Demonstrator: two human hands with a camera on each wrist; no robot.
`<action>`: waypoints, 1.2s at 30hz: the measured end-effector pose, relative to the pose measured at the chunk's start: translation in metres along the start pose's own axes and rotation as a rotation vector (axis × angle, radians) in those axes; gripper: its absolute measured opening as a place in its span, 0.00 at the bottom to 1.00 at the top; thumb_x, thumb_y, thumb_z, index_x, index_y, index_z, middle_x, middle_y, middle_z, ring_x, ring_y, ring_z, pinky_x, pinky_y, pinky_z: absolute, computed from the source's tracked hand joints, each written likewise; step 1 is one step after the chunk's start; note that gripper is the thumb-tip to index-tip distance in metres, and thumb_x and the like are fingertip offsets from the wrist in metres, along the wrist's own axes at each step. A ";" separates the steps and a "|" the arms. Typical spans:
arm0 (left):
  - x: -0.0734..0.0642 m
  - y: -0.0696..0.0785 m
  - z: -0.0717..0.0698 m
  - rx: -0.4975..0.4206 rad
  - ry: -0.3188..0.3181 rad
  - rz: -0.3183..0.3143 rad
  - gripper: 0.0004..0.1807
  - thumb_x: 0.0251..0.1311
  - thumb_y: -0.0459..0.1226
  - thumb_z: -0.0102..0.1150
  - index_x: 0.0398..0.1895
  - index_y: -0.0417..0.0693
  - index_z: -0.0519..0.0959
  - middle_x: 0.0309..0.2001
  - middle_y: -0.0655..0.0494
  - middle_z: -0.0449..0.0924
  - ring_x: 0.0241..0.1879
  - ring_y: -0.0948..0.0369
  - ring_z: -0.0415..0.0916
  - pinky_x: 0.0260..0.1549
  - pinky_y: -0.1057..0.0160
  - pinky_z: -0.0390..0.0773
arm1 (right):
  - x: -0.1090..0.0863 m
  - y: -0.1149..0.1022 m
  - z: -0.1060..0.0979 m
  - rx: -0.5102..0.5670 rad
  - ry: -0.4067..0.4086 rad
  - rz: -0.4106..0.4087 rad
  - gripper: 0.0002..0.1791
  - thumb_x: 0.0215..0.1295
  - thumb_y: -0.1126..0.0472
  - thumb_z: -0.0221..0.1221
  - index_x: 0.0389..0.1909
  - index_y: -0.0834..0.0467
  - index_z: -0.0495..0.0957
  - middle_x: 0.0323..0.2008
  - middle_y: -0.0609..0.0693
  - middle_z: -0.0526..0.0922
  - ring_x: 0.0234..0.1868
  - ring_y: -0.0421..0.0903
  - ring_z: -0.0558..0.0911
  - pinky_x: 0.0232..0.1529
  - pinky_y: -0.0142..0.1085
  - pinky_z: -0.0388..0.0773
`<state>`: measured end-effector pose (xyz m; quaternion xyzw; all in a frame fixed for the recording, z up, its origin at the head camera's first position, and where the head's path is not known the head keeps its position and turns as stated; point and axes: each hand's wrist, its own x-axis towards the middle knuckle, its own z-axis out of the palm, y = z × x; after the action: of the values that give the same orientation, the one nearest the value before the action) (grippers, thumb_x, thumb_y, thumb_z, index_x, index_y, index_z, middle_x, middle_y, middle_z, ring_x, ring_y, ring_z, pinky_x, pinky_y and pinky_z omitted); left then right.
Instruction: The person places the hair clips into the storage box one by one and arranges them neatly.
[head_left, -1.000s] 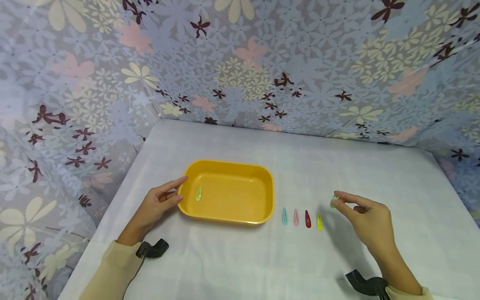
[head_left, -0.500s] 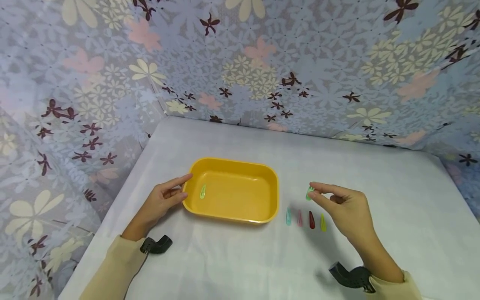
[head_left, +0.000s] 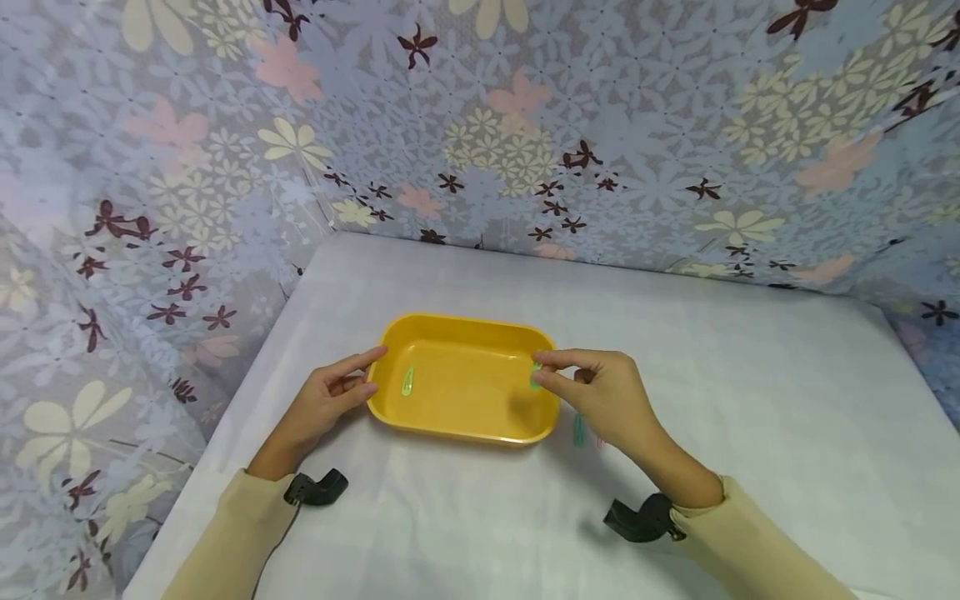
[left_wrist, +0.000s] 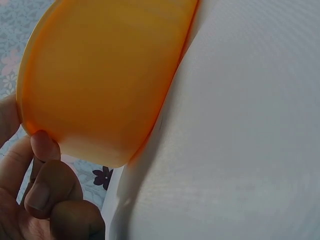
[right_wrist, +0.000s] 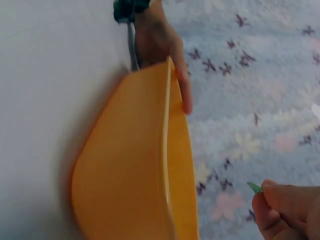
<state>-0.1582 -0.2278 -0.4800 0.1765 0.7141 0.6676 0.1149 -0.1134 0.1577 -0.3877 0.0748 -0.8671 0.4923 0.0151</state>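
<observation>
A yellow tray (head_left: 465, 433) lies on the white cloth. My left hand (head_left: 326, 400) holds its left end, index finger and thumb at the rim; the left wrist view shows the fingertips on the tray (left_wrist: 100, 90) edge. Inside, toward the left, rests a light green snap hair clip (head_left: 407, 381). My right hand (head_left: 600, 387) pinches a green hair clip (head_left: 536, 377) between thumb and index finger, above the tray's right end. In the right wrist view only the tip of this clip (right_wrist: 254, 187) sticks out from the fingers.
Beside the tray's right end, a teal hair clip (head_left: 578, 431) lies on the white cloth (head_left: 450, 517). A pink clip (head_left: 600, 442) next to it is partly covered by my right hand. Floral fabric (head_left: 480, 125) stands behind and at the left.
My right hand has moved left with the green hair clip, from right of the row of clips to over the tray. It now hides the red and yellow clips. My left hand stays at the tray.
</observation>
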 end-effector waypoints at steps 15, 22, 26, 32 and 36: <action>0.004 -0.003 -0.001 -0.005 -0.001 0.020 0.29 0.70 0.29 0.60 0.73 0.36 0.69 0.54 0.40 0.73 0.30 0.65 0.68 0.32 0.71 0.74 | 0.046 -0.007 0.075 -0.103 -0.222 -0.065 0.09 0.61 0.58 0.73 0.41 0.54 0.91 0.30 0.39 0.86 0.20 0.40 0.69 0.21 0.31 0.62; 0.002 -0.004 -0.002 0.000 -0.002 0.019 0.28 0.70 0.29 0.60 0.73 0.37 0.69 0.44 0.51 0.72 0.28 0.66 0.65 0.28 0.70 0.69 | 0.060 -0.014 0.107 -0.097 -0.307 -0.083 0.07 0.62 0.59 0.73 0.40 0.55 0.91 0.28 0.38 0.85 0.34 0.40 0.80 0.34 0.34 0.74; 0.002 -0.003 -0.001 -0.003 -0.014 0.035 0.28 0.71 0.28 0.59 0.73 0.36 0.68 0.42 0.50 0.71 0.26 0.66 0.63 0.27 0.69 0.68 | 0.069 -0.012 0.122 -0.088 -0.325 -0.080 0.06 0.61 0.61 0.72 0.39 0.57 0.90 0.28 0.39 0.85 0.33 0.39 0.81 0.37 0.34 0.77; 0.002 -0.003 -0.001 -0.009 -0.026 0.044 0.28 0.71 0.28 0.59 0.73 0.36 0.68 0.37 0.50 0.68 0.26 0.66 0.62 0.26 0.68 0.67 | 0.079 -0.005 0.136 -0.131 -0.335 -0.065 0.05 0.61 0.61 0.73 0.37 0.55 0.90 0.27 0.39 0.85 0.32 0.37 0.81 0.38 0.32 0.78; 0.002 -0.004 -0.001 -0.012 -0.020 0.049 0.28 0.70 0.28 0.59 0.73 0.35 0.69 0.33 0.53 0.65 0.25 0.66 0.60 0.25 0.68 0.65 | 0.081 -0.001 0.141 -0.193 -0.346 -0.098 0.04 0.61 0.60 0.73 0.35 0.55 0.90 0.26 0.39 0.84 0.30 0.38 0.79 0.35 0.31 0.76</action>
<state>-0.1607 -0.2283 -0.4833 0.2000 0.7044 0.6726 0.1070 -0.1870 0.0270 -0.4510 0.1985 -0.8952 0.3856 -0.1029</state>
